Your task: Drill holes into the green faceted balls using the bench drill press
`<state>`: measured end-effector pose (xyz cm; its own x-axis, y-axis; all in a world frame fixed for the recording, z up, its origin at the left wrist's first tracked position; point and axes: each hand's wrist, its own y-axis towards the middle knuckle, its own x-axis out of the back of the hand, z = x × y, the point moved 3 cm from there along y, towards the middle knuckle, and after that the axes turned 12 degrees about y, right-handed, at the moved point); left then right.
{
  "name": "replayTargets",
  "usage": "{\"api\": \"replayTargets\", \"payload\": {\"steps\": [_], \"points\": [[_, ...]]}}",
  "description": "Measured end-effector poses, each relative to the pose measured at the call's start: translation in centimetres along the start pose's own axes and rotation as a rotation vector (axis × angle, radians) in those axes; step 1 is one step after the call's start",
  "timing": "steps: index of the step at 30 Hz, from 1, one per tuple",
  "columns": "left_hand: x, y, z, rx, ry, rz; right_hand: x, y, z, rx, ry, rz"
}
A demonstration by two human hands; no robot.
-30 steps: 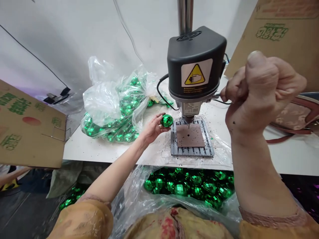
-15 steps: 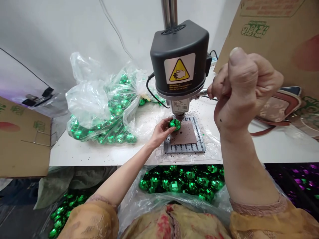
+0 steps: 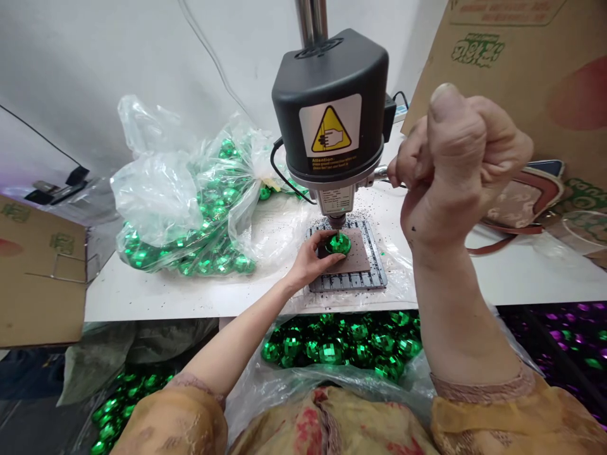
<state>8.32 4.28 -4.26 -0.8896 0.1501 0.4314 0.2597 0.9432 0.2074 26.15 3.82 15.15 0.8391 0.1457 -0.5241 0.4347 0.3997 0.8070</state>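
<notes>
While we are pinching the ball (image 3: 339,243) between the fingertips of our left hand (image 3: 310,262), it is sitting on the brown pad (image 3: 353,258) of the drill (image 3: 332,120), right under the chuck (image 3: 337,220). Our right hand (image 3: 458,167) is clenched in a fist around the lever (image 3: 386,174), close beside the black motor housing.

We are judging the main danger to be the fingers — they are lying just beside the bit, and the ball is round, faceted and slick, so it may be spinning or skidding out of a light pinch as the bit is biting. If that is happening, the bit could be wandering toward the thumb. The yellow sticker (image 3: 330,131) is warning of exactly this.

We are also noticing that the thin shell may be cracking if the lever is coming down too hard; dark chips are already lying scattered over the grid plate (image 3: 372,278) and the counter (image 3: 156,291). A loose ball could be rolling off the front edge into the open bag (image 3: 341,344) of green balls below, mixing with the rest. The cable (image 3: 279,174) is hanging near the other bag (image 3: 190,202) on the left — clear of the chuck, as far as we can tell.
</notes>
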Motion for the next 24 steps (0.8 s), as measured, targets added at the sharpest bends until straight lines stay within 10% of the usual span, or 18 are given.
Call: {"api": "replayTargets", "payload": {"steps": [24], "points": [[-1.2, -0.8, 0.2, 0.034, -0.07, -0.064, 1.9, -3.4, 0.6, 0.012, -0.208, -0.054]]}}
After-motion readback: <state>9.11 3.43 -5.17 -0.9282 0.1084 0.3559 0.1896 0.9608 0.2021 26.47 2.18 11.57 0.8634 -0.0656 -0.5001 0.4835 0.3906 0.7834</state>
